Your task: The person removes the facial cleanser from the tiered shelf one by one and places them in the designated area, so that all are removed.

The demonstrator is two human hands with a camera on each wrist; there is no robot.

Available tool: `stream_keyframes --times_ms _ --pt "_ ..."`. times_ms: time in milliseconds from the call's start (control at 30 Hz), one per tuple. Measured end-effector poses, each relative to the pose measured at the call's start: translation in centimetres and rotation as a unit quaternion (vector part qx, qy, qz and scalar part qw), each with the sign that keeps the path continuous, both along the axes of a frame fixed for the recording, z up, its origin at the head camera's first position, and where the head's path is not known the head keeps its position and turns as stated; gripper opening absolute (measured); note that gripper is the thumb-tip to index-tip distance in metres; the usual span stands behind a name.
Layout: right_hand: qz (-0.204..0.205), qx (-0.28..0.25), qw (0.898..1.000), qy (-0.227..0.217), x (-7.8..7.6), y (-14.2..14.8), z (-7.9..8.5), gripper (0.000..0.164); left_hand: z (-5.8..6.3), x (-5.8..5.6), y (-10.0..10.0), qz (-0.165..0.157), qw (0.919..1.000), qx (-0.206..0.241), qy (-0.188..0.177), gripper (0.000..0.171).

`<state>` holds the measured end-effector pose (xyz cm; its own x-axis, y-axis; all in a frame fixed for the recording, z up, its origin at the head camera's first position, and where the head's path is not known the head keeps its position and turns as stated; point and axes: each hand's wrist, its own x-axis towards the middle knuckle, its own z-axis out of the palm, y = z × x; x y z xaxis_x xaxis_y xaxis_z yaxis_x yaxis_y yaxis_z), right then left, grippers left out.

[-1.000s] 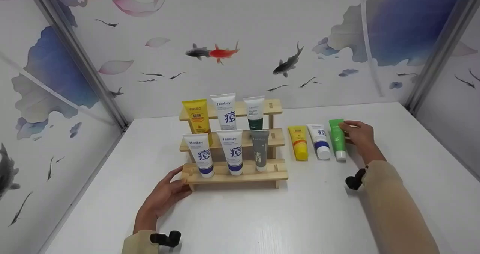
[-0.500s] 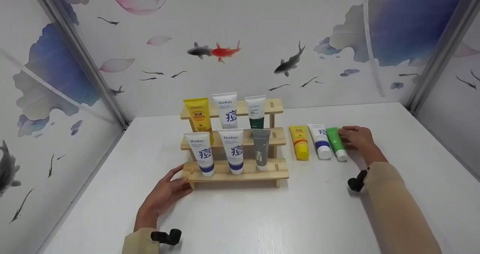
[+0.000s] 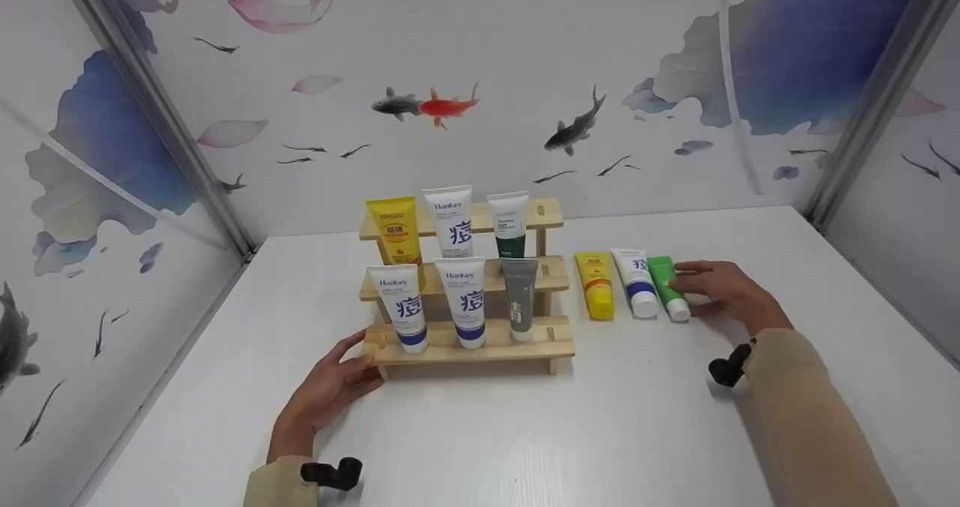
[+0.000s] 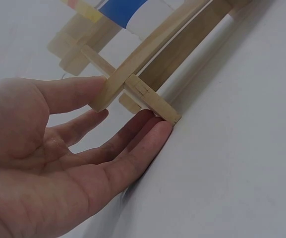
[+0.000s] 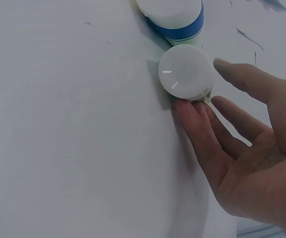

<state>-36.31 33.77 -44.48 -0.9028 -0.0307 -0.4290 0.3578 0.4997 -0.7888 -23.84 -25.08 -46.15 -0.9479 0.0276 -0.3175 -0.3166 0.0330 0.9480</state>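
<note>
A three-tier wooden display rack (image 3: 525, 351) stands in the middle of the table in the head view. My left hand (image 3: 330, 387) holds its front left end, thumb at the shelf plank (image 4: 138, 62) and fingers at the foot below. To the right of the rack, a green tube (image 3: 667, 283) with a white cap lies beside a white and blue tube (image 3: 634, 278) and a yellow tube (image 3: 595, 286). Fingers of my right hand (image 3: 724, 293) touch the green tube's right side. In the right wrist view the thumb stays apart from the white cap (image 5: 186, 72).
On the rack's lower tier stand white tubes (image 3: 463, 297) and a grey tube (image 3: 520, 297). Behind them are a yellow tube (image 3: 394, 229), a white tube (image 3: 450, 218) and a green-and-white tube (image 3: 511, 222). A printed wall (image 3: 510, 42) closes off the back.
The green tube has shifted left, closer to the white and blue tube. My right hand has followed it, then turned lower along its side. The left hand has kept its place at the rack.
</note>
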Motion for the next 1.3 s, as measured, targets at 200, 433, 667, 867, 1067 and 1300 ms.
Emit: stream_keyframes --times_ms 200,433,667,867,1067,1300 --pt "0.002 -0.012 1.0 0.007 0.1 -0.3 0.0 0.079 0.0 -0.1 0.0 0.001 1.0 -0.003 -0.005 0.06" --pt "-0.009 -0.022 1.0 0.016 0.1 -0.5 0.0 0.077 0.1 -0.1 0.0 -0.002 1.0 0.002 -0.005 0.06" --pt "-0.016 -0.01 1.0 0.023 0.0 -0.8 0.2 0.077 0.1 0.0 -0.1 -0.008 0.9999 0.009 0.001 0.059" --pt "-0.062 0.004 0.995 0.073 -0.1 -2.1 1.6 0.069 0.0 0.0 -0.2 -0.003 1.0 0.0 -0.001 0.058" --pt "-0.073 -0.033 0.988 0.134 0.1 -4.6 4.2 0.065 0.0 -0.1 -0.1 0.004 1.0 0.004 -0.002 0.058" --pt "-0.058 -0.076 0.976 0.195 1.2 -7.9 7.3 0.064 -0.1 -0.2 -0.2 0.0 1.0 0.009 -0.001 0.058"
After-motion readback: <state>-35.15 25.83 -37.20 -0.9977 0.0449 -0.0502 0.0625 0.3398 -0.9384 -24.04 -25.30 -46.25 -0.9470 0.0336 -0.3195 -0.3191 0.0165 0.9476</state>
